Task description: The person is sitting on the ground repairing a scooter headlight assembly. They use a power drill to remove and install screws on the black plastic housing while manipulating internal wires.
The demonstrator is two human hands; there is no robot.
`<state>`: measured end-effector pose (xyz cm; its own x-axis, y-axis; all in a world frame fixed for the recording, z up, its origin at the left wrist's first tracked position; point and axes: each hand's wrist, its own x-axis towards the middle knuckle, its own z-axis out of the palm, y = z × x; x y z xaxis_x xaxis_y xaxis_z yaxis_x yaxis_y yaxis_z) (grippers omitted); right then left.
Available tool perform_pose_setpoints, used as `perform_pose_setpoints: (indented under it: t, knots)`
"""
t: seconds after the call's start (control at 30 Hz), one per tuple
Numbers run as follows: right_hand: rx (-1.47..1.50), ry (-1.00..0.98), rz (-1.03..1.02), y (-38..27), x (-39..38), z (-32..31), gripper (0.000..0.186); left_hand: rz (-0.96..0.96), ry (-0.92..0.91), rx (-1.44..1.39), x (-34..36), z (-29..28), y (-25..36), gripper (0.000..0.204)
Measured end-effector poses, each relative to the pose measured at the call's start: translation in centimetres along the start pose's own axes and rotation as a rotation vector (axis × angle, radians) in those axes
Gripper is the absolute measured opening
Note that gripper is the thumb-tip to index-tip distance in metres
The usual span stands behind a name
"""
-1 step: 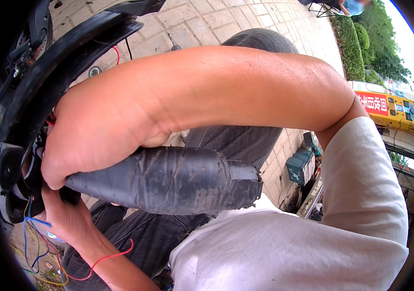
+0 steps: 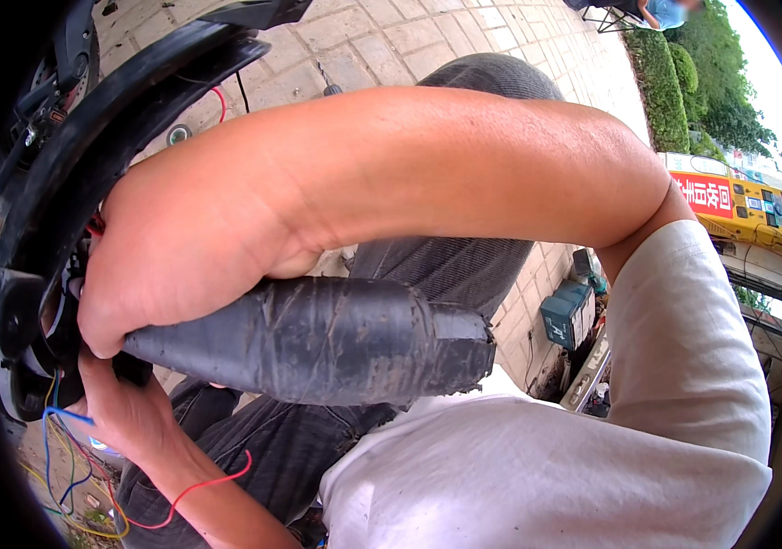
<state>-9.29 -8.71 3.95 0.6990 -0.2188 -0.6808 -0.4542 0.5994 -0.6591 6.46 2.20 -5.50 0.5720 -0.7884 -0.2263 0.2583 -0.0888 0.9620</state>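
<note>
- Right arm: elbow raised and bent out to the right, forearm running level leftward; right hand (image 2: 148,274) angled down at the wrist, back of the hand up. Fingers mostly hidden; can't tell whether it grips.
- Tapered black piece (image 2: 318,343) lies below the right forearm, in front of the white shirt (image 2: 537,476); narrow end by the right hand, ragged wide end toward the torso.
- Left hand (image 2: 125,416) just below the right, forearm rising from the lower edge. Fingers hidden; can't tell if closed on anything.
- Red wire (image 2: 199,483) crosses the left forearm; blue wire (image 2: 66,416) by the left wrist.
- Both hands at the curved black shell (image 2: 20,320).
- Beyond: paving (image 2: 354,41), teal box (image 2: 566,314), yellow machine (image 2: 752,206), hedge (image 2: 661,91).
</note>
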Motion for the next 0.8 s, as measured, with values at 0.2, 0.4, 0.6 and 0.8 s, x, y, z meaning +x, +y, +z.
perform_pose_setpoints:
  t: [0.2,0.4,0.6,0.8]
  knots:
    - [-0.008,0.041,-0.003,0.30,0.05,0.36,0.032,-0.016,0.042,0.019,-0.09,0.15,0.05,0.046]
    - [-0.067,-0.010,-0.014,0.49,0.24,0.09,0.034,-0.076,0.097,0.071,-0.19,0.13,0.06,0.045]
    - [-0.063,0.004,0.005,0.41,0.19,-0.17,0.034,0.048,-0.110,-0.071,0.50,-0.45,-0.39,0.045]
    - [-0.048,0.011,-0.015,0.53,0.31,-0.07,0.032,0.053,-0.097,-0.050,0.31,-0.37,-0.35,0.045]
